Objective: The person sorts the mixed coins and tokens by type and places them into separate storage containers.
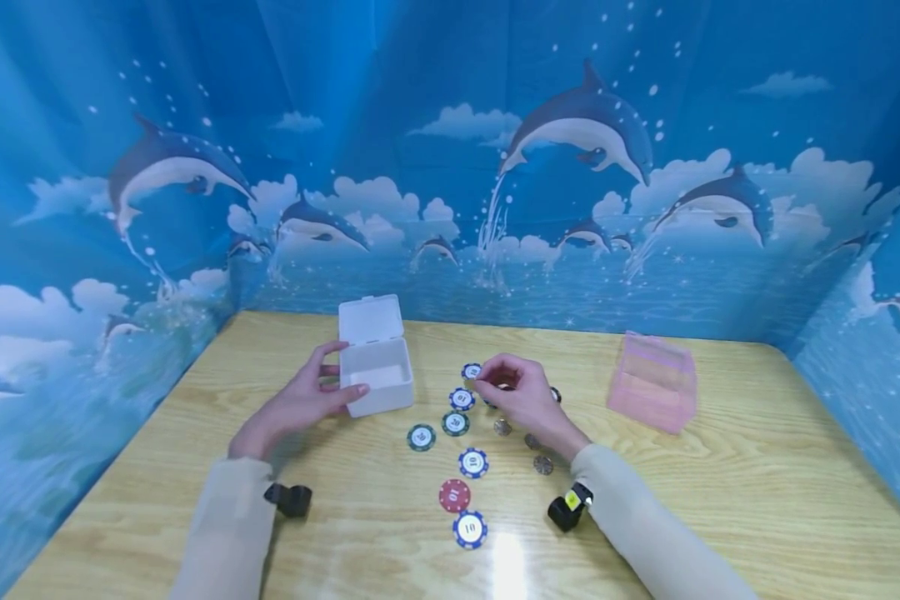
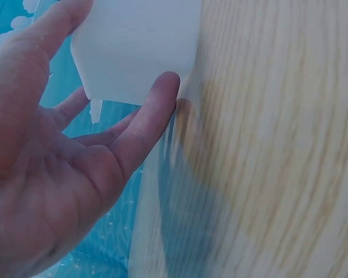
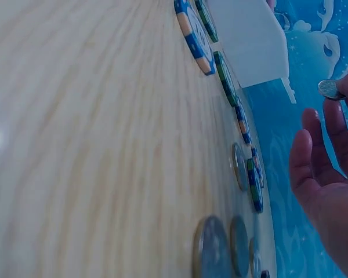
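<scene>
A white plastic box (image 1: 381, 402) stands on the table with its lid raised and the inside showing bare. My left hand (image 1: 307, 398) holds it from the left, thumb at the front and fingers round the side; the left wrist view shows the fingers spread about the box's end. Between thumb and fingertip, my right hand (image 1: 528, 398) pinches a silvery coin (image 3: 329, 89), raised over the poker chips. Below that hand lie several coins, one a patterned coin (image 1: 502, 427). A blue chip (image 1: 462, 399) and a green chip (image 1: 455, 423) lie between the hands.
Nearer the front are another green chip (image 1: 422, 437), a blue chip (image 1: 473, 462), a red chip (image 1: 454, 496) and a further blue one. A pink translucent box (image 1: 652, 404) sits at the right. Behind the wooden table (image 1: 757, 467) hangs a dolphin-print curtain (image 1: 435, 100).
</scene>
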{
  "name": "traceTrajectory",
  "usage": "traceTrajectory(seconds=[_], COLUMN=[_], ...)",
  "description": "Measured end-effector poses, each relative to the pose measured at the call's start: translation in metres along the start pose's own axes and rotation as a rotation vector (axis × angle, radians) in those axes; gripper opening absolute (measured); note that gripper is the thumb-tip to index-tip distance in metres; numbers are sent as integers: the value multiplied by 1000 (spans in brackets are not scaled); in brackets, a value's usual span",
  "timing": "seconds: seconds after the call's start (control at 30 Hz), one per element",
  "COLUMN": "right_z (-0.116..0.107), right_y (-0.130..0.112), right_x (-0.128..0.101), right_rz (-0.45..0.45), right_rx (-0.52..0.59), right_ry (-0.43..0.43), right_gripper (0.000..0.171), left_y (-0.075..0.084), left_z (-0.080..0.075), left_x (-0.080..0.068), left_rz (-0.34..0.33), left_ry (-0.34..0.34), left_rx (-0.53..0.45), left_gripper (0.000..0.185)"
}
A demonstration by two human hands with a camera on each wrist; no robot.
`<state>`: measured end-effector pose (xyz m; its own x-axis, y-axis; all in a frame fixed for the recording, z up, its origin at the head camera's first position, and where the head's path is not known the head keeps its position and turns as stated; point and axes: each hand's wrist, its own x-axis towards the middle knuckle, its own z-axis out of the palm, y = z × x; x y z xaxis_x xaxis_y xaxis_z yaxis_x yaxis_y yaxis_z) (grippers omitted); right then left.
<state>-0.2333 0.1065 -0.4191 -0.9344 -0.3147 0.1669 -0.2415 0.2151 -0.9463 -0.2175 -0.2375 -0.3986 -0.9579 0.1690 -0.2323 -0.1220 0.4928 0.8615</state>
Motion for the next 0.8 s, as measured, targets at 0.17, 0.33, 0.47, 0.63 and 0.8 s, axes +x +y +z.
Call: traceTrajectory(seconds=[0.17,0.33,0.47,0.63,0.8], right_z=[8,16,23,34,44], right_y=[-3,-6,-10,-13,-15], right_x=[5,11,16,23,28], right_rz=[-19,-28,-31,-36,-29], right_rx=[4,18,25,44,49], right_ry=[-18,-43,-61,-73,-57], right_gripper=[14,13,12,13,13], left_y=[0,-1,-2,-1,-1], left_z=[0,0,0,-1,-1], left_x=[0,1,2,3,3], left_rz=[-4,3,13,7,-2], left_ry=[1,-2,-10,-10,-9], left_rx=[-2,-10,-17,-23,-20], left_gripper=[101,100,100,100,101])
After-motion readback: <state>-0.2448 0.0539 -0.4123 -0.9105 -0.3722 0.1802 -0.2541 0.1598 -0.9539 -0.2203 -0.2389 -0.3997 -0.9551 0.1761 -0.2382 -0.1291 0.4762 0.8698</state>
